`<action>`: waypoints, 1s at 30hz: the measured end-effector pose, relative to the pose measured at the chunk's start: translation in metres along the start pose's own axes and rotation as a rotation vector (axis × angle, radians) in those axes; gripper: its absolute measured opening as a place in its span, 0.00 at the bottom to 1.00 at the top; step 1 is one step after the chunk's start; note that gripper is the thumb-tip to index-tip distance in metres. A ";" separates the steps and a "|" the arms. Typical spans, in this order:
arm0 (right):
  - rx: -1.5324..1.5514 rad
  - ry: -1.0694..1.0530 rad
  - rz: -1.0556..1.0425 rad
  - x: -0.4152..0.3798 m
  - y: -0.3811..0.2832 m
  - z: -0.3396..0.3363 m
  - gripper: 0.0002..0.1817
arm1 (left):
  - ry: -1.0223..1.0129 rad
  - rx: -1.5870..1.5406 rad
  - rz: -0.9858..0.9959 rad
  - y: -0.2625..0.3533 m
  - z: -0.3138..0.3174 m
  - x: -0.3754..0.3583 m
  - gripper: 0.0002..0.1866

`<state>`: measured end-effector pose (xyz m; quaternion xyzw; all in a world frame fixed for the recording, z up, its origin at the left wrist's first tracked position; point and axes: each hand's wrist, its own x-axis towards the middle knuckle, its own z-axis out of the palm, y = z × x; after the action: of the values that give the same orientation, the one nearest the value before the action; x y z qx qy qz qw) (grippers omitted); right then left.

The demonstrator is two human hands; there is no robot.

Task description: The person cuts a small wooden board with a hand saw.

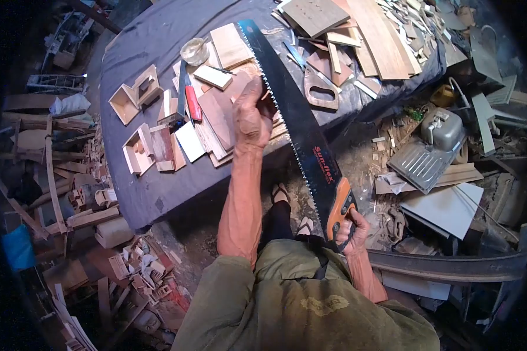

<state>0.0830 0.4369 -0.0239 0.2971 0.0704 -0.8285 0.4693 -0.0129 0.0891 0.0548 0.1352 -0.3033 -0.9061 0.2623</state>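
Note:
A long dark hand saw (290,111) with an orange and black handle (341,207) lies diagonally across the view, its teeth facing left. My right hand (352,231) is closed round the handle at the lower right. Beside the toothed edge, over the wood pieces at the table's front, my left hand (253,117) has its fingers curled; what they hold, if anything, is hidden. Near it are a light wood block (230,45), a smaller pale block (214,76), a reddish-brown board (216,117) and a tool with a red handle (193,103).
The cloth-covered table (158,196) carries small open wooden boxes (124,104), a glass jar (194,51), a second saw's wooden handle (321,93) and stacked boards (380,41). A metal sink (430,149) and wood scraps (149,272) lie on the floor around it.

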 end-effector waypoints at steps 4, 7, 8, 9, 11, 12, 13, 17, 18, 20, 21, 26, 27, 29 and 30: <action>-0.074 0.047 0.010 0.003 0.010 -0.010 0.14 | 0.045 0.070 -0.041 -0.026 -0.002 0.001 0.21; -0.013 -0.016 0.072 0.009 0.022 -0.018 0.11 | -0.091 -0.208 -0.089 -0.037 0.010 -0.005 0.20; 0.033 0.005 0.082 0.009 0.025 -0.019 0.10 | -0.157 -0.318 -0.123 -0.041 0.007 -0.005 0.19; 0.079 0.025 0.091 0.009 0.027 -0.020 0.09 | -0.204 -0.336 -0.137 -0.043 0.003 -0.003 0.19; 0.058 0.096 0.044 0.009 0.038 -0.015 0.10 | -0.294 -0.371 -0.168 -0.042 -0.002 0.000 0.19; -0.011 0.145 -0.013 0.010 0.044 -0.011 0.12 | -0.236 -0.316 -0.159 -0.044 -0.004 0.000 0.18; -0.080 0.193 -0.071 0.009 0.047 -0.007 0.13 | -0.142 -0.221 -0.128 -0.043 0.001 -0.002 0.17; -0.137 0.166 0.067 0.004 0.035 -0.029 0.16 | 0.157 0.035 0.000 -0.047 0.016 -0.009 0.21; -0.144 0.157 0.102 0.000 0.033 -0.028 0.16 | 0.185 0.052 0.003 -0.046 0.018 -0.010 0.21; -0.139 0.119 0.157 -0.005 0.030 -0.021 0.16 | 0.232 0.080 0.014 -0.046 0.022 -0.012 0.21; -0.125 0.091 0.180 -0.007 0.029 -0.019 0.17 | 0.254 0.094 0.022 -0.046 0.023 -0.013 0.21; -0.144 0.100 0.213 -0.022 0.032 -0.003 0.17 | 0.234 0.165 -0.016 -0.043 0.010 -0.011 0.23; -0.145 0.109 0.211 -0.025 0.034 -0.005 0.17 | 0.233 0.168 -0.019 -0.044 0.007 -0.010 0.23; -0.141 0.103 0.214 -0.029 0.038 -0.002 0.16 | 0.270 0.153 -0.016 -0.042 0.010 -0.008 0.22; -0.135 0.092 0.216 -0.032 0.040 0.002 0.15 | 0.308 0.136 -0.014 -0.042 0.012 -0.007 0.22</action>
<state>0.1275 0.4378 0.0018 0.3084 0.1147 -0.7521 0.5711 -0.0289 0.1272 0.0385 0.2919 -0.3192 -0.8538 0.2897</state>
